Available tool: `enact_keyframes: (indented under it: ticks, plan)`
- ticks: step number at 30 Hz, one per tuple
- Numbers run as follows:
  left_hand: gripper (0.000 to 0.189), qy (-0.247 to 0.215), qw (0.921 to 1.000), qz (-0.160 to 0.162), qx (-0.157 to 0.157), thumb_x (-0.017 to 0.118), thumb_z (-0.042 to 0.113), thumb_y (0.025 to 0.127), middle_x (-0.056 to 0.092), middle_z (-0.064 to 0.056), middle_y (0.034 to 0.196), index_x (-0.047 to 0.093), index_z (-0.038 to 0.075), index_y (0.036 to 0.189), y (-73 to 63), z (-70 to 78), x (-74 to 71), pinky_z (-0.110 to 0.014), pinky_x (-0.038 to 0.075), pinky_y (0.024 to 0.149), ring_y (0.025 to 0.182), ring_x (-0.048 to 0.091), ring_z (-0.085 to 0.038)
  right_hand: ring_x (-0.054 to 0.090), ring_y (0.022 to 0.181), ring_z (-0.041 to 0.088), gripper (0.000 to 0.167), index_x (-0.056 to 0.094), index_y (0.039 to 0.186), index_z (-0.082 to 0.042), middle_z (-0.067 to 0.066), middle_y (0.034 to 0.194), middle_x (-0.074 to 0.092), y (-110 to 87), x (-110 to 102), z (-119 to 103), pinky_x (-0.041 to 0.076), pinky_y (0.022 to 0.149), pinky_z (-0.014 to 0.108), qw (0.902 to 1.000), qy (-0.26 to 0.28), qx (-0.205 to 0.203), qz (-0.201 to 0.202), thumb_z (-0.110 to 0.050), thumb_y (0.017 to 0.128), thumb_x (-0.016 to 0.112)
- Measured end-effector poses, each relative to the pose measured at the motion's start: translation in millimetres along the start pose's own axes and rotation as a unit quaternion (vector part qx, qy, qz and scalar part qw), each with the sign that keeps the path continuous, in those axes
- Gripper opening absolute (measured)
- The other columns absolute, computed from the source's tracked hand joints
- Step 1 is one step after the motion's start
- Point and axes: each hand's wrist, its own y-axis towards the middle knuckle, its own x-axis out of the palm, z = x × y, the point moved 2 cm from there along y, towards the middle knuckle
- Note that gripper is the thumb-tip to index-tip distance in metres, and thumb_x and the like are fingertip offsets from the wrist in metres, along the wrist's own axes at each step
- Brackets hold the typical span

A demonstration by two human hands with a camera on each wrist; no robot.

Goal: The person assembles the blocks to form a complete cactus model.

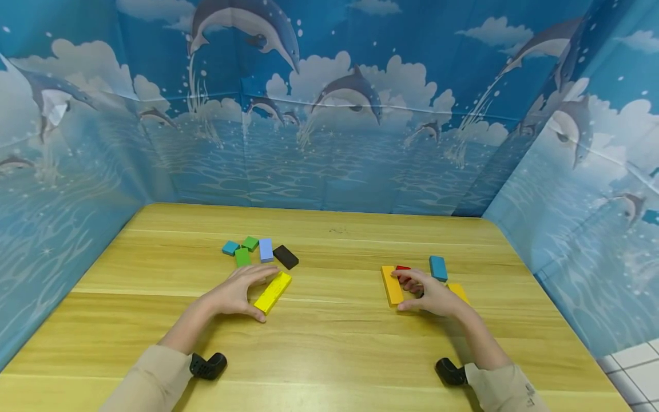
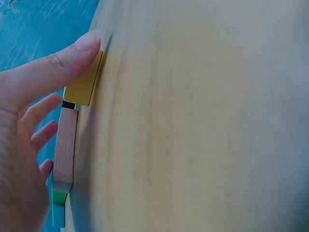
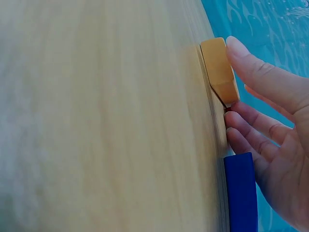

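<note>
You seem to be grasping, your left hand (image 1: 237,293) pinching the yellow block (image 1: 273,293), your right hand (image 1: 432,296) arched at the orange block (image 1: 390,286) by its fingertips, hold unclear, which likely calls for securing it.

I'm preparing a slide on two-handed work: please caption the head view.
Left hand at a yellow block, right hand at an orange block, above a wood-grain table.
</note>
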Motion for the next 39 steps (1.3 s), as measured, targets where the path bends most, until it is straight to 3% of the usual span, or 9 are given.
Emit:
enact_keyframes:
  ticks: [8,16,25,39]
  plan:
    - [0.100,0.008,0.9999,-0.014,0.006,0.082,0.048,0.056,0.034,-0.016,0.143,0.039,0.010,0.139,4.0,-1.4,-0.7,-0.059,0.018,0.099,0.129,0.028,-0.039,0.047,0.099,0.026,0.065,0.044,0.132,-0.003,0.015,0.121,0.046,-0.7,0,1,0.044,0.082,0.031,0.9999,-0.003,0.010,-0.001,-0.025,0.078,0.071]
    - [0.101,0.007,0.9990,-0.040,-0.018,0.083,0.043,0.056,0.033,-0.009,0.145,0.036,0.014,0.141,7.5,0.1,-0.4,-0.055,0.017,0.099,0.131,0.023,-0.035,0.048,0.100,0.027,0.063,0.047,0.131,-0.003,0.015,0.121,0.046,-1.0,0,1,0.045,0.084,0.031,0.9998,-0.014,0.011,0.008,-0.025,0.077,0.072]
    - [0.101,-0.003,0.9980,-0.058,-0.024,0.083,0.044,0.058,0.033,-0.005,0.145,0.035,0.015,0.141,9.5,1.1,0.1,-0.057,0.013,0.098,0.132,0.020,-0.034,0.050,0.099,0.027,0.061,0.049,0.129,-0.002,0.016,0.119,0.048,-1.9,0,0,0.046,0.083,0.035,0.9995,-0.025,0.009,0.017,-0.024,0.077,0.071]
    - [0.099,0.015,0.9992,-0.035,-0.008,0.083,0.047,0.054,0.038,-0.009,0.141,0.042,0.014,0.137,11.1,0.1,1.3,-0.053,0.018,0.096,0.129,0.027,-0.034,0.050,0.098,0.025,0.061,0.050,0.129,-0.003,0.013,0.118,0.049,-1.4,1,0,0.046,0.082,0.031,0.9993,-0.032,0.005,0.016,-0.027,0.077,0.072]
